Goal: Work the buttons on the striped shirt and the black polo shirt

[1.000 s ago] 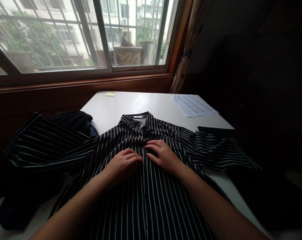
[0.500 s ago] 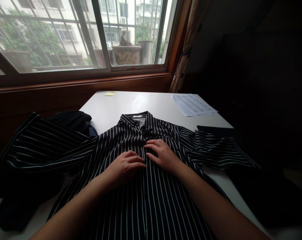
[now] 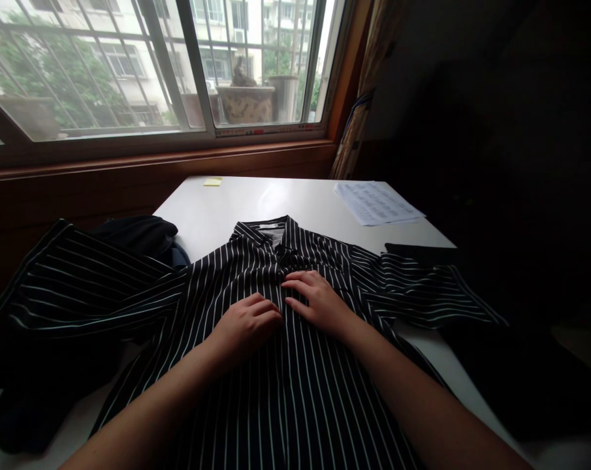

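Observation:
A black button-up shirt with white stripes (image 3: 295, 391) lies spread front side up, its collar at the far end and its sleeves out to both sides. My left hand (image 3: 251, 320) rests on the chest just left of the button band, fingers close together and slightly bent, the thumb hidden. Opposite it, my right hand (image 3: 319, 300) lies on the band and the cloth to its right, fingers spread. Small creases run across the upper chest below the collar. Neither hand visibly lifts the cloth.
The shirt lies on a white table (image 3: 246, 196). Printed sheets (image 3: 376, 203) sit at the far right and a yellow sticky note (image 3: 213, 182) at the far left. Dark clothing (image 3: 138, 232) is bunched under the left sleeve. Behind stands a barred window (image 3: 104, 72) with a tied curtain (image 3: 356, 124).
The fingers of my left hand have drawn closer together and bent slightly, their tips shifting a little left. My right hand and the shirt have hardly moved.

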